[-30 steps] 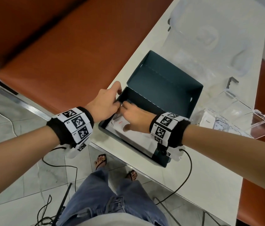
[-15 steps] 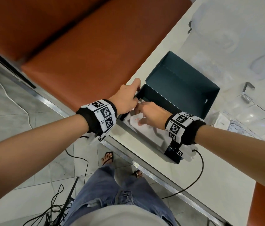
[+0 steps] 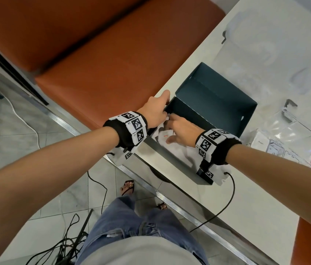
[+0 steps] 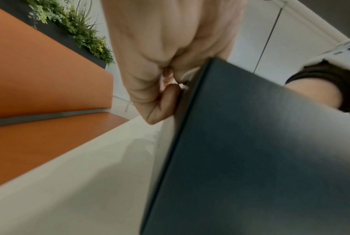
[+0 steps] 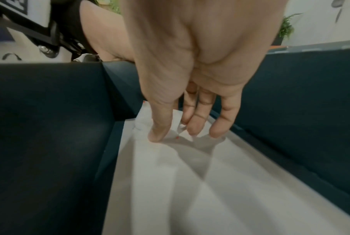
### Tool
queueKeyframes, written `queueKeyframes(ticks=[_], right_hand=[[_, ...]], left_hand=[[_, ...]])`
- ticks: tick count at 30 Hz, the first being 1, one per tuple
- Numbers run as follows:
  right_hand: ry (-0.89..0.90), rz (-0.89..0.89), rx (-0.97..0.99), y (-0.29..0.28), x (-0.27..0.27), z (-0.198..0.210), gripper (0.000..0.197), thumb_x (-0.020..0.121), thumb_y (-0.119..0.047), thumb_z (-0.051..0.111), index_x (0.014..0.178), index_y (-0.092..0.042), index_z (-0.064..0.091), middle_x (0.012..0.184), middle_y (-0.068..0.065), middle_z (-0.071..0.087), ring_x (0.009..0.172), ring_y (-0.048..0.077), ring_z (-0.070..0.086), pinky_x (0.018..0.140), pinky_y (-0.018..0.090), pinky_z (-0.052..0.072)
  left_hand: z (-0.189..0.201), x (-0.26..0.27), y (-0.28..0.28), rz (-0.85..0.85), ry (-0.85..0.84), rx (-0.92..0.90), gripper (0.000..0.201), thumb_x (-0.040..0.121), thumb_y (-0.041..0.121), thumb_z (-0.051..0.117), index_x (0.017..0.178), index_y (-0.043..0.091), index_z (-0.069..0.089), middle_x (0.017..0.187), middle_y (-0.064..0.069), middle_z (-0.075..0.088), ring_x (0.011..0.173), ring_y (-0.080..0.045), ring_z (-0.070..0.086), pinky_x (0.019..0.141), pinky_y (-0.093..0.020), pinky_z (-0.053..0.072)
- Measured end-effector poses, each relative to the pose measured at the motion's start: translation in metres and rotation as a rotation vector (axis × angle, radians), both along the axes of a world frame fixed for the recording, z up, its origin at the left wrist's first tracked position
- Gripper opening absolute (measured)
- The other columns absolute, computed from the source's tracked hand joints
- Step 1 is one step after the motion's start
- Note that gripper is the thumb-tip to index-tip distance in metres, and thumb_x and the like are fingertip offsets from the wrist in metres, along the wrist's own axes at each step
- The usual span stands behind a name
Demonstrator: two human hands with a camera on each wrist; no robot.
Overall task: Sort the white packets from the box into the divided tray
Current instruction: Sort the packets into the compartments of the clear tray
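Teal card wall: we start at the left, where our left hand [image 3: 155, 112] clamps the near-left corner of the box [image 3: 211, 96], thumb outside on the wall, fingers curled over the rim, so the box looks braced on the table [image 3: 236, 203].
Left hand, close up: in the left wrist view the thumb presses the dark outer wall; what the curled fingers [image 4: 167, 76] touch inside we cannot tell.
White packet: it lies flat on the pale floor of the box, in that same near-left corner, red print showing [image 3: 165, 136].
Right hand: our right hand [image 3: 182, 131] is down on it, fingers [image 5: 162, 127] long and nearly straight, tips pressing the paper, nothing lifted yet.
How it will handle: we judge it light, thin and limp, likely to slide flat instead of rising, and easy to crease.
Where to take hold: we would drag it a little off the corner, then pinch a free edge between thumb and forefinger, not the middle.
Divided tray: far right, well apart from the box, the clear tray [image 3: 303, 142] sits with white packets already in its near compartments.
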State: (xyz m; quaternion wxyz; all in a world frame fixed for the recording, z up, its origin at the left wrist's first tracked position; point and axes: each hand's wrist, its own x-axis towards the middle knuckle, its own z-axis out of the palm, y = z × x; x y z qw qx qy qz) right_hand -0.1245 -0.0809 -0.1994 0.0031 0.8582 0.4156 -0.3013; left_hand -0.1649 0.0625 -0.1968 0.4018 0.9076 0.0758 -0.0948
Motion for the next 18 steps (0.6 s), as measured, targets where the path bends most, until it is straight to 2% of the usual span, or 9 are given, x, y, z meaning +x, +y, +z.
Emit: queueKeyframes(ticks=[3, 6, 8, 10, 13, 15, 18], right_hand=[[0.009, -0.017, 0.009, 0.000, -0.001, -0.002, 0.029, 0.080, -0.020, 0.075, 0.100, -0.006, 0.061, 0.110, 0.011, 0.051, 0.097, 0.027, 0.054, 0.079, 0.030, 0.043], [0.028, -0.081, 0.041, -0.001, -0.002, -0.001, 0.032, 0.077, -0.015, 0.077, 0.101, -0.004, 0.059, 0.101, 0.006, 0.058, 0.095, 0.024, 0.056, 0.067, 0.021, 0.033], [0.048, -0.117, 0.028, -0.006, -0.002, 0.001, 0.035, 0.076, -0.016, 0.078, 0.104, -0.003, 0.062, 0.100, 0.003, 0.059, 0.092, 0.018, 0.054, 0.065, 0.017, 0.031], [0.038, -0.124, -0.014, -0.014, 0.000, 0.007, 0.033, 0.076, -0.019, 0.077, 0.103, -0.003, 0.067, 0.099, 0.006, 0.064, 0.085, 0.016, 0.052, 0.067, 0.020, 0.033], [0.020, -0.191, 0.072, -0.028, 0.008, 0.029, 0.026, 0.077, -0.024, 0.075, 0.093, -0.004, 0.068, 0.091, 0.009, 0.067, 0.075, 0.015, 0.051, 0.063, 0.025, 0.037], [0.049, -0.300, 0.200, -0.044, 0.014, 0.050, 0.025, 0.077, -0.029, 0.077, 0.085, -0.008, 0.066, 0.079, 0.004, 0.065, 0.070, 0.015, 0.055, 0.064, 0.027, 0.043], [0.184, -0.531, 0.415, -0.077, 0.019, 0.080, 0.024, 0.075, -0.023, 0.080, 0.086, -0.006, 0.066, 0.072, 0.005, 0.069, 0.064, 0.015, 0.064, 0.070, 0.032, 0.055]], left_hand=[[0.000, 0.000, 0.000, 0.002, 0.013, 0.013, 0.025, 0.091, 0.007, 0.050, 0.113, 0.008, 0.038, 0.091, -0.019, 0.057, 0.082, -0.040, 0.058, 0.070, -0.043, 0.048], [0.002, 0.002, 0.001, 0.001, 0.052, 0.031, 0.028, 0.092, 0.010, 0.054, 0.116, 0.008, 0.040, 0.097, -0.020, 0.059, 0.086, -0.039, 0.059, 0.073, -0.043, 0.050], [0.004, 0.005, 0.005, -0.028, 0.104, 0.061, 0.033, 0.092, 0.016, 0.058, 0.120, 0.008, 0.043, 0.104, -0.020, 0.060, 0.091, -0.036, 0.059, 0.076, -0.041, 0.050], [0.010, 0.011, 0.009, -0.060, 0.128, 0.118, 0.042, 0.091, 0.027, 0.063, 0.125, 0.009, 0.046, 0.109, -0.014, 0.061, 0.096, -0.030, 0.058, 0.078, -0.037, 0.049], [0.029, 0.021, 0.009, 0.005, -0.006, 0.150, 0.044, 0.091, 0.035, 0.063, 0.127, 0.013, 0.048, 0.107, -0.005, 0.061, 0.095, -0.021, 0.057, 0.074, -0.032, 0.046], [0.050, 0.027, 0.000, 0.053, -0.098, 0.092, 0.036, 0.092, 0.036, 0.061, 0.122, 0.018, 0.052, 0.103, 0.001, 0.061, 0.091, -0.016, 0.058, 0.065, -0.026, 0.044], [0.080, 0.033, -0.028, -0.008, -0.129, -0.076, 0.029, 0.093, 0.046, 0.055, 0.109, 0.022, 0.059, 0.097, 0.004, 0.066, 0.084, -0.012, 0.065, 0.066, -0.027, 0.055]])
